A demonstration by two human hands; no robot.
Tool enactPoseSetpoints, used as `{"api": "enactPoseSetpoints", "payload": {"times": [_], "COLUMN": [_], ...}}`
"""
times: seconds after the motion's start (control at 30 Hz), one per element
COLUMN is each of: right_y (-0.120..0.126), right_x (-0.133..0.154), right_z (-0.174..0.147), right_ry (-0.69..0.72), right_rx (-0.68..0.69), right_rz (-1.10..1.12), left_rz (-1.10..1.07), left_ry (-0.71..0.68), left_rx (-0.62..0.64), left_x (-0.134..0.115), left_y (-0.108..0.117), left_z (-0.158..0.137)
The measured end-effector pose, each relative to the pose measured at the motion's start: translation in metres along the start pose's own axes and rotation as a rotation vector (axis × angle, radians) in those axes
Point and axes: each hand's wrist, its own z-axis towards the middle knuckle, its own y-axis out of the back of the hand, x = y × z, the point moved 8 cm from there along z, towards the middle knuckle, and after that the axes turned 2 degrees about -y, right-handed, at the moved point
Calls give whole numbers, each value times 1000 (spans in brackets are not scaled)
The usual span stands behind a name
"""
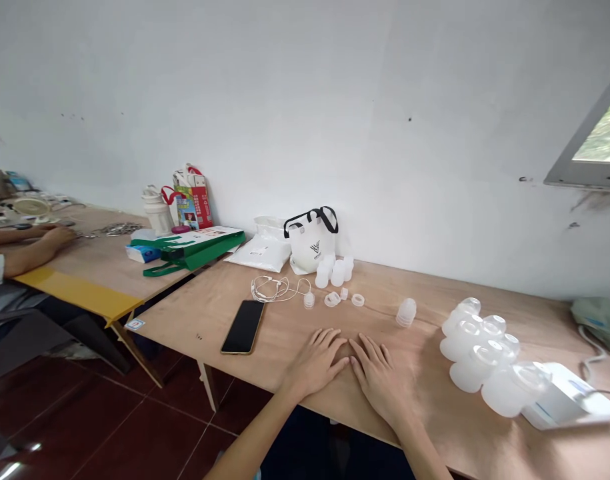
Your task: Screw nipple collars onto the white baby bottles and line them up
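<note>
My left hand [315, 361] lies flat on the wooden table [285, 327], fingers stretched out and holding nothing. Beside it, my right hand [379, 375] rests palm down with its fingers spread; the thumbs are close together. A black-screened phone [243, 327] lies left of my left hand. Beyond my fingertips are white rings [357, 300], a small stack of translucent rings [309, 300] and several frosted small cups [337, 272]. A translucent ribbed stack [406, 312] stands beyond my right hand. Several frosted bottles with clear domed caps [477, 365] are grouped further right.
White earphones [279, 288], a white plastic packet [259, 252] and a white bag with black handles [312, 247] lie toward the wall. A white box-like device [567, 393] sits behind the bottles. At the left table are a green-edged bag [199, 247] and another person's hands [57, 238].
</note>
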Motion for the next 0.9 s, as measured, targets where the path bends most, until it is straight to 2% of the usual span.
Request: {"api": "enactPoseSetpoints", "payload": {"times": [0.3, 0.9], "right_y": [8, 3], "right_x": [3, 4], "right_z": [1, 2], "right_ry": [-14, -16], "right_rx": [22, 52], "right_rz": [4, -27], "left_rz": [12, 76], "left_ry": [-9, -24], "left_rx": [3, -6], "left_x": [5, 5], "left_y": [-6, -9], "left_z": [2, 1]}}
